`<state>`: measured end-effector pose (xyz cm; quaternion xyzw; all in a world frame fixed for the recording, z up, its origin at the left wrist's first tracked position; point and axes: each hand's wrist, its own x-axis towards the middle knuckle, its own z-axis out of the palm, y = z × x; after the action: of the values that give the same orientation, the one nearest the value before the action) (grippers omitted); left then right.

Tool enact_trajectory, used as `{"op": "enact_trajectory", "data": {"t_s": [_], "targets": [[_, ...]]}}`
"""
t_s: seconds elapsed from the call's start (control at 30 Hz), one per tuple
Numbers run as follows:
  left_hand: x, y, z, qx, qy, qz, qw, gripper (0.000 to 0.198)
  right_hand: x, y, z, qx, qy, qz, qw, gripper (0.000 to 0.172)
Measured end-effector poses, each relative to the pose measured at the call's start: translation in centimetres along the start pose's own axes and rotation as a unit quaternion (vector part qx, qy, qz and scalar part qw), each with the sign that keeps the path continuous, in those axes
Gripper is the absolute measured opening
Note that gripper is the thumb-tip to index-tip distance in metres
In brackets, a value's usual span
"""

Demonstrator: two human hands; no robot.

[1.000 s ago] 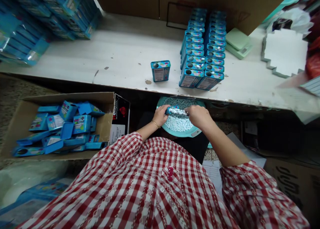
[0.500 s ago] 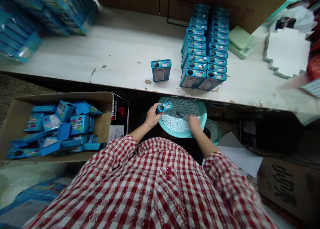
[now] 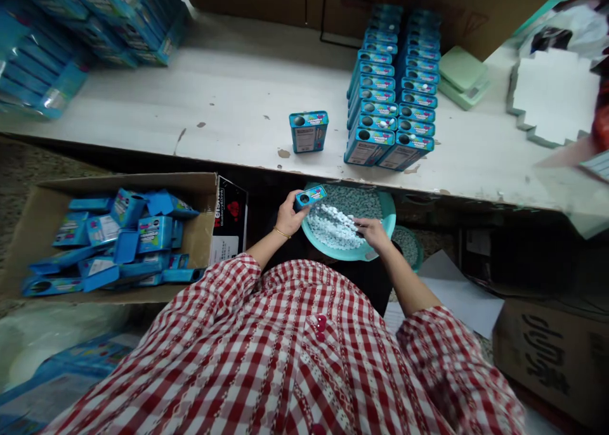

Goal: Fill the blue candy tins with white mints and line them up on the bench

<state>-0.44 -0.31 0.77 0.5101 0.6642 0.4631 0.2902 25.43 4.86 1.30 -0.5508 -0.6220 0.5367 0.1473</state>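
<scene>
My left hand (image 3: pixel 288 215) grips a small blue tin (image 3: pixel 310 197), held upright over the left rim of a teal bowl (image 3: pixel 368 250) full of small pale candies. My right hand (image 3: pixel 373 232) is closed on a scoop (image 3: pixel 335 218) heaped with white candies, its tip pointing toward the tin. The bowl rests on my lap below the table edge.
On the white table (image 3: pixel 228 105) one blue tin (image 3: pixel 308 131) stands alone beside two long rows of tins (image 3: pixel 391 80). A green scale (image 3: pixel 463 75) sits further right. A cardboard box (image 3: pixel 109 238) of blue tins lies at my left, stacked blue packs (image 3: pixel 71 29) at far left.
The scoop dipped into the candies and has come up loaded, moving left toward the tin. My left hand has kept the tin upright near the bowl's rim.
</scene>
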Motion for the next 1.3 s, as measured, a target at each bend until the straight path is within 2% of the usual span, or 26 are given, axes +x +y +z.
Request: {"op": "enact_trajectory", "data": {"t_s": [0.1,0.2,0.27,0.33,0.43,0.5,0.6,0.7,0.83,0.9,0.97,1.07,1.13,1.2,1.3], "targets": [[0.1,0.4,0.8,0.022,-0.023,0.009,0.999,0.038,-1.5,-2.4,-2.8,-0.023,-0.017,-0.017,0.999,0.029],[0.0,1.0,1.8,0.057,-0.061,0.028,0.996,0.041,-2.4,-6.0,-4.1,-0.144,-0.033,-0.066,0.987,0.033],[-0.2,1.4,2.5,0.081,-0.081,0.040,0.993,0.043,-2.8,-8.7,-4.1,-0.281,-0.036,-0.083,0.956,0.037],[-0.5,1.7,2.9,0.099,-0.095,0.048,0.989,0.044,-3.3,-11.3,-3.4,-0.416,-0.037,-0.074,0.905,0.039],[-0.7,1.7,3.2,0.118,-0.109,0.054,0.986,0.045,-3.9,-14.5,-2.0,-0.543,-0.056,-0.045,0.837,0.039],[-0.8,1.6,3.3,0.123,-0.111,0.055,0.985,0.045,-4.3,-15.9,-1.4,-0.577,-0.069,-0.039,0.813,0.039],[-0.7,1.3,3.2,0.116,-0.107,0.052,0.986,0.046,-5.0,-16.6,-1.5,-0.585,-0.069,-0.037,0.808,0.040],[-0.7,1.0,3.0,0.095,-0.098,0.047,0.990,0.045,-5.2,-14.8,-3.1,-0.564,-0.046,-0.028,0.824,0.040],[-0.6,0.6,2.2,0.059,-0.065,0.037,0.995,0.040,-3.3,-8.5,-4.4,-0.506,0.002,0.019,0.863,0.045],[-0.6,0.4,1.5,0.043,-0.045,0.026,0.998,0.040,-1.7,-5.1,-3.3,-0.480,0.012,0.065,0.875,0.047],[-0.7,0.3,0.9,0.030,-0.028,0.016,0.999,0.040,-0.2,-2.5,-0.8,-0.465,0.003,0.086,0.881,0.045],[-0.7,0.2,0.3,0.018,-0.012,0.011,1.000,0.039,1.3,-0.7,3.4,-0.434,-0.022,0.078,0.897,0.039],[-0.6,0.2,0.2,0.014,-0.005,0.009,1.000,0.038,1.9,-0.2,5.3,-0.400,-0.037,0.060,0.914,0.036],[-0.5,0.2,0.2,0.010,0.000,0.003,1.000,0.038,2.2,0.1,5.9,-0.347,-0.052,0.040,0.936,0.037],[-0.3,0.2,0.2,0.003,0.001,0.002,1.000,0.038,2.3,0.8,5.0,-0.251,-0.065,0.022,0.966,0.036]]}}
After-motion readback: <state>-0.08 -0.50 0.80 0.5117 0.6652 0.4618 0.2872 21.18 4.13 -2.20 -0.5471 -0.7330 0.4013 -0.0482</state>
